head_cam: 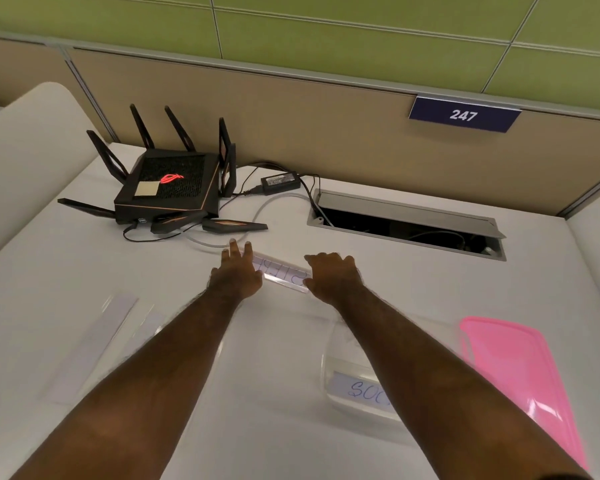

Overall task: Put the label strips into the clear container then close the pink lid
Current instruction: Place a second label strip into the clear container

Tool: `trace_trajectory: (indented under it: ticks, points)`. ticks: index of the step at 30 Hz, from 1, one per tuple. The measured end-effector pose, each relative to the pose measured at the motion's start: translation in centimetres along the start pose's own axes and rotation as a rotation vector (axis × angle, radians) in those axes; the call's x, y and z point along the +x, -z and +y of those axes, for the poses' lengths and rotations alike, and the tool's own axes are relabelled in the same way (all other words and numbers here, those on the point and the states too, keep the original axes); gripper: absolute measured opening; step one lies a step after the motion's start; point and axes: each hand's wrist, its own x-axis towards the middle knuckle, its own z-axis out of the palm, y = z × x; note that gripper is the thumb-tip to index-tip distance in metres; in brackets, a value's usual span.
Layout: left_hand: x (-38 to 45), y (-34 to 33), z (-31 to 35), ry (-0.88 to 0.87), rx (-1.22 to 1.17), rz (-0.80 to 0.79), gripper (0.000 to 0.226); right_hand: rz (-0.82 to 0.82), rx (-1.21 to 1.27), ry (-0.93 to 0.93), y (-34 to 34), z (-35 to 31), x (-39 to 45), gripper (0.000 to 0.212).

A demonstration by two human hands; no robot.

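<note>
A clear label strip with blue handwriting [282,271] lies on the white desk between my two hands. My left hand [237,271] rests at its left end with the fingers stretched flat. My right hand [332,273] curls over its right end; I cannot tell whether either hand grips it. The clear container [336,358] sits near me under my right forearm, with one written strip [359,389] inside. The pink lid [520,382] lies flat to the container's right. Another blank strip [90,344] lies on the desk at the left.
A black router with antennas [172,188], its power brick [280,183] and cables sit at the back left. An open cable hatch [406,223] is cut into the desk at the back right. A tan partition wall [326,133] closes off the rear.
</note>
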Motion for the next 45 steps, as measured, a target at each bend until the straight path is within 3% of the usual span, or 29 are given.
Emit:
trace_trajectory:
  ticks: [6, 11, 16, 20, 22, 24, 28, 30, 36, 41, 45]
  points:
    - [0.3, -1.0, -0.2, -0.017, -0.027, -0.018, 0.075, 0.008, -0.079, -0.049, -1.2, -0.8, 1.6, 0.024]
    - [0.1, -0.6, 0.5, -0.014, -0.155, -0.016, 0.074, 0.104, -0.032, -0.055, -1.5, -0.3, 1.8, 0.025]
    - [-1.2, 0.2, 2.0, 0.126, -0.331, 0.077, 0.069, 0.250, 0.109, 0.007, 0.5, -0.4, 0.7, 0.025]
    - [-3.6, 0.7, 3.7, 0.252, -0.645, 0.202, 0.051, 0.405, 0.255, 0.149, 2.2, -1.3, -1.7, 0.028]
    - [-4.3, 1.4, 4.2, 0.320, -1.004, 0.190, 0.025, 0.486, 0.296, 0.235, 3.0, -2.0, -2.9, 0.026]
    - [-5.1, 1.9, 4.4, 0.407, -1.313, 0.138, 0.013, 0.515, 0.336, 0.326, 3.5, -2.4, -4.1, 0.025]
    - [-7.7, 2.7, 3.8, 0.384, -1.627, 0.092, 0.044, 0.346, 0.419, 0.432, 3.9, -2.4, -6.8, 0.034]
    - [-9.0, 3.1, 3.4, 0.340, -1.663, 0.063, 0.047, 0.268, 0.470, 0.414, 3.8, -1.8, -7.9, 0.038]
    - [-12.7, 2.9, 1.9, 0.225, -1.563, -0.173, 0.045, 0.059, 0.424, 0.314, 3.7, 0.6, -9.6, 0.079]
    - [-14.7, 2.8, 1.8, 0.096, -1.442, -0.339, 0.034, 0.151, 0.324, 0.316, 2.9, 2.8, -11.1, 0.065]
    - [-15.6, 3.1, 2.3, -0.018, -1.362, -0.498, 0.029, 0.186, 0.320, 0.276, 3.0, 4.7, -11.9, 0.067]
